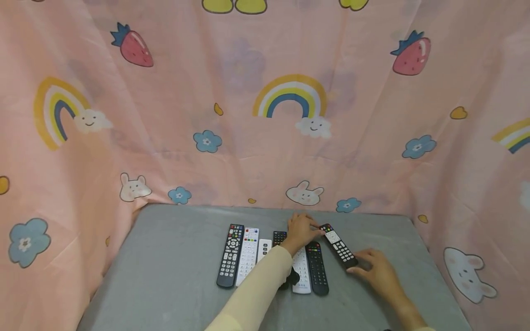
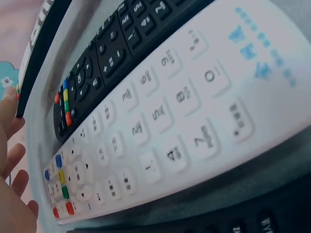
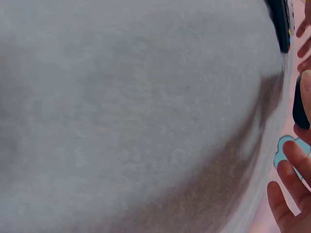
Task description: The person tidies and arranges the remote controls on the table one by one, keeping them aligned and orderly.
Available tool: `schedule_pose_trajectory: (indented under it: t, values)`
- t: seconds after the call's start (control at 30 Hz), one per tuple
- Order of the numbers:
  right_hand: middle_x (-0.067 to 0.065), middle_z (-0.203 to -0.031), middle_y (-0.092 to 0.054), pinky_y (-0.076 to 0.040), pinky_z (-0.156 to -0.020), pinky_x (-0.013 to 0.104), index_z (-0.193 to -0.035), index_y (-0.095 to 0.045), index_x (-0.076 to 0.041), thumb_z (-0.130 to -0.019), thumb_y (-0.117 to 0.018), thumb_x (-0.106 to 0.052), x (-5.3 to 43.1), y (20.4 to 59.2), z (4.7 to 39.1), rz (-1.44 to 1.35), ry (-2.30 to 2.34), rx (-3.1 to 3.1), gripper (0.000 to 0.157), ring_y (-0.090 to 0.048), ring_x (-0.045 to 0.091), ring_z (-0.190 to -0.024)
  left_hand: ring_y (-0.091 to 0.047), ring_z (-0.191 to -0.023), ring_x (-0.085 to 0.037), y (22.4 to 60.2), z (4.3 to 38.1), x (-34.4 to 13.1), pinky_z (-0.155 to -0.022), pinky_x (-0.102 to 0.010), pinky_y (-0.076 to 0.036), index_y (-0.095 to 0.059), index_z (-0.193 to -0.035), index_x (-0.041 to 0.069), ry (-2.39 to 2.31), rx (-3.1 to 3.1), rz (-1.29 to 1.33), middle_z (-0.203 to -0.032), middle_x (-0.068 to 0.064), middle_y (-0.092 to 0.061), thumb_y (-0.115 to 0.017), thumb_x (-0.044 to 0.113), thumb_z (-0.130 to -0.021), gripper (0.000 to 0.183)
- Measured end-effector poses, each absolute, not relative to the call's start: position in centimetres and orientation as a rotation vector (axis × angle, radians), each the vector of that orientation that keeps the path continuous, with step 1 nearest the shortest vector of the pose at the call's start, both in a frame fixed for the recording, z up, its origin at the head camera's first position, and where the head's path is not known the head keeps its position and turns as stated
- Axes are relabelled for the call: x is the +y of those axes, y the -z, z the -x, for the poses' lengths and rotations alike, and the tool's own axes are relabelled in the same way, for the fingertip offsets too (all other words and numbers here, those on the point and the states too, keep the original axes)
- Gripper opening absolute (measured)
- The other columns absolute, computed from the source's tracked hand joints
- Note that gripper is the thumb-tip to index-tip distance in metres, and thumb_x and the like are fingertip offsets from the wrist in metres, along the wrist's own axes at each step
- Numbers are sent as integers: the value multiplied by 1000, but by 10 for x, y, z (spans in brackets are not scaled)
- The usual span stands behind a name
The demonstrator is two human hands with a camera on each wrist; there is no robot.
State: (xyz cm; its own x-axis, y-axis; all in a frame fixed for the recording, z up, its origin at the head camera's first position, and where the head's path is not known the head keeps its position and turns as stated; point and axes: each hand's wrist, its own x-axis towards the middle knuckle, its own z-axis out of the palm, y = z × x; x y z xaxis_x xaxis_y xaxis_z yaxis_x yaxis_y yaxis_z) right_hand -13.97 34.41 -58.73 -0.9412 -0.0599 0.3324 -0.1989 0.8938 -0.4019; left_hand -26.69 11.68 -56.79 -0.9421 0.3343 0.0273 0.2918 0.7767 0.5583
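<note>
A black remote control [image 1: 339,247] with a silver panel and white buttons slants above the right part of the table in the head view. My left hand [image 1: 303,230] pinches its far end between thumb and finger. At the near end, the thumb and fingers of my right hand [image 1: 378,271] grip it. In the left wrist view, the fingers of the left hand [image 2: 14,155] show at the left edge, touching that remote's tip. The right wrist view catches the right hand [image 3: 294,179] at its edge, with the remote's dark end [image 3: 301,104] under the thumb.
Several remotes lie side by side on the grey table [image 1: 174,266]: a black one [image 1: 230,256], a white one [image 1: 248,256] and a small white one [image 1: 264,248] leftmost. A white remote [image 1: 302,273] and black remote [image 1: 317,269] end the row. A pink curtain [image 1: 248,174] hangs behind.
</note>
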Motion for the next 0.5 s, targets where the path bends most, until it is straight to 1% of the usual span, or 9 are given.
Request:
schedule_pose_trajectory:
  t: [0.27,0.37,0.5]
  values:
    - [4,-97,-67,-49,-80,48,-97,-77,-9,-59,-92,-39,336,585,131,-177,-572,-2730,51,-60,25,-93,-51,-114,-15,569,261,120,-97,-36,-38,-79,-101,29,-913,2895,-497,-126,7,-64,-74,51,-82,29]
    - [3,-98,-66,-50,-78,48,-94,-77,-10,-59,-91,-42,332,585,127,-171,-555,-2754,50,-59,23,-93,-51,-114,-16,569,257,121,-95,-36,-37,-79,-101,29,-919,2892,-506,-126,6,-65,-75,50,-81,29]
    - [1,-97,-66,-50,-77,47,-90,-77,-11,-57,-92,-44,328,585,123,-177,-547,-2762,49,-60,22,-91,-51,-113,-14,568,253,122,-92,-32,-36,-78,-102,30,-900,2884,-524,-126,7,-64,-75,50,-81,29]
